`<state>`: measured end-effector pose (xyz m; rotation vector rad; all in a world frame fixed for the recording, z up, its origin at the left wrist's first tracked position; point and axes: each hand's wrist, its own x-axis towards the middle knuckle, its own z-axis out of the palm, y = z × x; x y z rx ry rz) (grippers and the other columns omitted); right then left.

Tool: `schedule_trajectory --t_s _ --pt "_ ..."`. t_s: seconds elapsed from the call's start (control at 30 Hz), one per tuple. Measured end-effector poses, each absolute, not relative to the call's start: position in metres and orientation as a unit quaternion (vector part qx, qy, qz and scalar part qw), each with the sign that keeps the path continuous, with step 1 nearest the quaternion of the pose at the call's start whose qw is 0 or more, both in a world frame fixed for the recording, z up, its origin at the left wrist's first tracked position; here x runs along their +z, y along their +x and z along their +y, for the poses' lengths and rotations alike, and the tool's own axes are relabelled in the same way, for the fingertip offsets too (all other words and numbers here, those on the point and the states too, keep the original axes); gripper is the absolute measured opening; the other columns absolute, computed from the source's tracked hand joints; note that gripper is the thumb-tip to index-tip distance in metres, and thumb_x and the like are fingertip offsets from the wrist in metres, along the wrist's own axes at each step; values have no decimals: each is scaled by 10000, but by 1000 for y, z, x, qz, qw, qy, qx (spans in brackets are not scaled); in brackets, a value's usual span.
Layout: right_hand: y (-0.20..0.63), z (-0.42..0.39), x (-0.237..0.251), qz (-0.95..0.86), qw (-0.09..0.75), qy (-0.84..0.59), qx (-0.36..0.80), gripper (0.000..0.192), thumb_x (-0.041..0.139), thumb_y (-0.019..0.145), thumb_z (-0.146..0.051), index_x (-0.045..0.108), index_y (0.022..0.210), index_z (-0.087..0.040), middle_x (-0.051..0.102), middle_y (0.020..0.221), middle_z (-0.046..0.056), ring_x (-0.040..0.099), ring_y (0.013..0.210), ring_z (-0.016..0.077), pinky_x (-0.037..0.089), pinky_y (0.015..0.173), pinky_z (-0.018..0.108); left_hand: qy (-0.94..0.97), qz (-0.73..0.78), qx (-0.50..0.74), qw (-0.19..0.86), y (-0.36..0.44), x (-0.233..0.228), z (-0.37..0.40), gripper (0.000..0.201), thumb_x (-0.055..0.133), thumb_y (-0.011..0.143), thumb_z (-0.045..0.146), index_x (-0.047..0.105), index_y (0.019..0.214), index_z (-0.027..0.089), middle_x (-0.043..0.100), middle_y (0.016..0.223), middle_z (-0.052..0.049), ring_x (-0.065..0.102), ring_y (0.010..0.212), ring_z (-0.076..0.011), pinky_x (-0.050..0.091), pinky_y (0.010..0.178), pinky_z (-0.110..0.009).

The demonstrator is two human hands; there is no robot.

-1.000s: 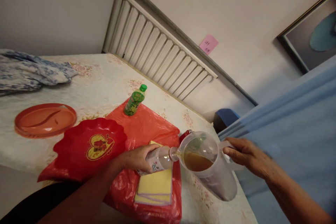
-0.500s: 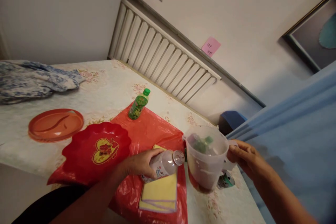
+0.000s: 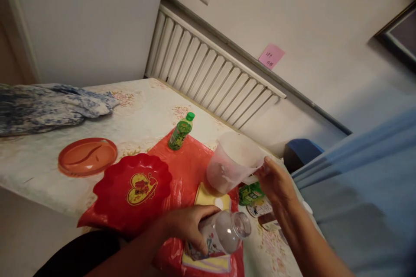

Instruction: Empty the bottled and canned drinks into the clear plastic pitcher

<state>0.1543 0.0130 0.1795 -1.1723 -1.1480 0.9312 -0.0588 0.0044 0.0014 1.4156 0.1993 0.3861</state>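
My left hand [image 3: 186, 225] grips a clear, uncapped plastic bottle [image 3: 224, 236], lying almost level with its open mouth pointing right. It hovers over yellow cloths [image 3: 212, 199] on a red plastic bag [image 3: 186, 162]. My right hand [image 3: 276, 181] holds a translucent plastic jug [image 3: 232, 162] by its handle, lifted and tilted above the table, a little brown liquid showing at its base. Below the jug lies a green bottle [image 3: 250, 193] on its side.
A red scalloped dish with a heart [image 3: 134, 186] and an orange divided plate [image 3: 87, 156] sit on the floral tablecloth [image 3: 143, 112]. An upright green bottle [image 3: 181, 132] stands behind. Blue patterned fabric [image 3: 48, 106] lies far left. A radiator [image 3: 211, 73] and blue curtain [image 3: 364, 190] flank the table.
The bottle was pouring brown liquid into the jug; it has since drawn back toward me. The jug has risen and swung left, tilted. My view has shifted.
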Motion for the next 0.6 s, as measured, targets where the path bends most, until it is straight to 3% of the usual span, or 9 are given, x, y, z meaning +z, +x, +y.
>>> schedule_trajectory --t_s 0.13,0.6 --pt "131 25 158 -463 620 -463 433 380 764 683 -435 489 548 -210 350 505 -76 322 486 95 344 514 253 647 93 171 737 -57 0 2 866 886 406 281 601 1224 244 655 1087 1 593 1005 -263 466 747 -275" --pt "103 34 86 -473 602 -451 460 390 678 762 -472 449 572 -221 343 574 -62 336 561 117 382 593 265 688 104 167 699 -57 -1 3 842 881 422 337 614 1214 241 658 1076 -3 601 977 -265 490 738 -288"
